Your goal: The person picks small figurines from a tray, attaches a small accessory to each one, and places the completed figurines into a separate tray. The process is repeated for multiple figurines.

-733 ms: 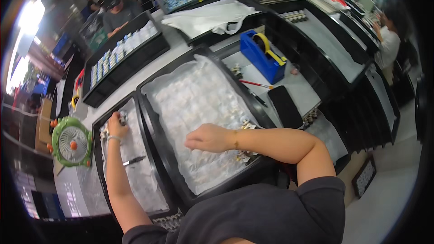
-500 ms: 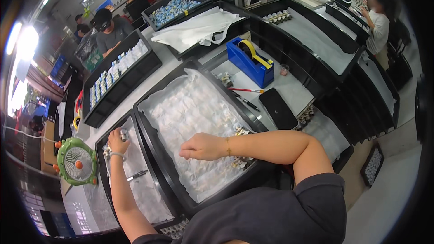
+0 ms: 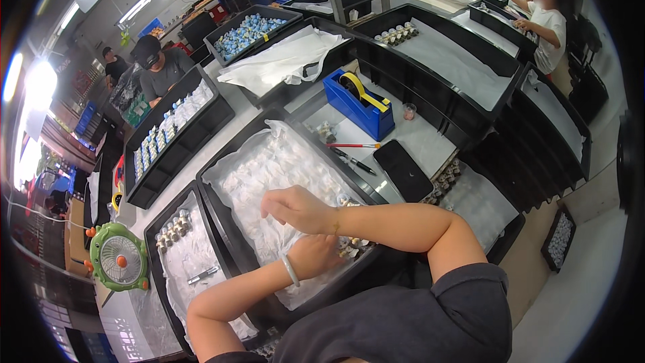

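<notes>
My right hand point(image 3: 295, 208) is held above the large black tray point(image 3: 216, 195), fingers curled in; whatever is in them is hidden. Below its wrist, my left hand point(image 3: 314, 257) reaches across to the right side of the same tray. Its fingertips are partly covered by my right forearm, beside a few small white-and-brown figurines point(image 3: 351, 250). White tissue-like sheeting point(image 3: 262, 161) lines this tray, with bumps showing through. In the narrower black tray point(image 3: 152, 255) at left, several small figurines point(image 3: 173, 230) stand in rows at the far end, and a pen point(image 3: 203, 275) lies on its lining.
A green fan point(image 3: 119, 259) stands left of the narrow tray. Beyond the large tray are a blue tape dispenser point(image 3: 359, 104), a phone point(image 3: 403, 169), a red brush point(image 3: 353, 146) and a black pen point(image 3: 354, 161). Stacked black crates point(image 3: 430, 94) rise at right. Two people work farther off.
My left hand has left the narrow tray and crossed right to the large one; figurines it covered now show. My right hand has risen slightly. The whole view has shifted a little.
</notes>
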A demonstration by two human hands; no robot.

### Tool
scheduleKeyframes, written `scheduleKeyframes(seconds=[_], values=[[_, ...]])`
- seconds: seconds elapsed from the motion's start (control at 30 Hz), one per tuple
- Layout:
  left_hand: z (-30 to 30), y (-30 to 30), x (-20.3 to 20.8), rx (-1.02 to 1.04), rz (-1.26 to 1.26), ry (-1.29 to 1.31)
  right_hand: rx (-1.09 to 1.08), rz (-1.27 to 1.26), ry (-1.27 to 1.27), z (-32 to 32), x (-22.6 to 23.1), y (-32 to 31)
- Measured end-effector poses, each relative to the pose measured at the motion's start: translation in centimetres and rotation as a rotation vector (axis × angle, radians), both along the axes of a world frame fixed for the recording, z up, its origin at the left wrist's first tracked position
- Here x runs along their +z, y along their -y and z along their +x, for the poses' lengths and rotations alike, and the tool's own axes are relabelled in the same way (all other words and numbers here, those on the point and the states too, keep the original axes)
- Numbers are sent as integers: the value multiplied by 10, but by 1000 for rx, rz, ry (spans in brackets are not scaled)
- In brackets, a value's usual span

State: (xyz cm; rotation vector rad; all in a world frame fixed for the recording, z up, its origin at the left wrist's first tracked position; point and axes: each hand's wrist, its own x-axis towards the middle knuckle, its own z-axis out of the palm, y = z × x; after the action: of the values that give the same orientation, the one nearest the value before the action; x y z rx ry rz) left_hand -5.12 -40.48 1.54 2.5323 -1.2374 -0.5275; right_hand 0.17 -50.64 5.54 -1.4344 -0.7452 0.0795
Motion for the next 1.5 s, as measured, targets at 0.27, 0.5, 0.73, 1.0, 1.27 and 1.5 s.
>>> scheduleKeyframes(seconds=[0.27, 0.5, 0.73, 1.0, 1.27, 1.5], values=[[5, 4, -5, 7, -96, -74, 41, -42, 30, 3, -8, -4], [-2, -19, 12, 105, -189, -39, 42, -43, -7, 0, -2, -1], [-21, -83, 49, 708, -830, -966, 62, -92, -55, 2, 4, 5], [-53, -103, 58, 788, -1296, -941, 121, -127, -90, -5, -15, -5], [-56, -102, 48, 573, -1370, -757, 151, -242, -88, -9, -7, -7], [-58, -105, 49, 554, -774, 64, 334, -346, 8, -13, -8, -9]])
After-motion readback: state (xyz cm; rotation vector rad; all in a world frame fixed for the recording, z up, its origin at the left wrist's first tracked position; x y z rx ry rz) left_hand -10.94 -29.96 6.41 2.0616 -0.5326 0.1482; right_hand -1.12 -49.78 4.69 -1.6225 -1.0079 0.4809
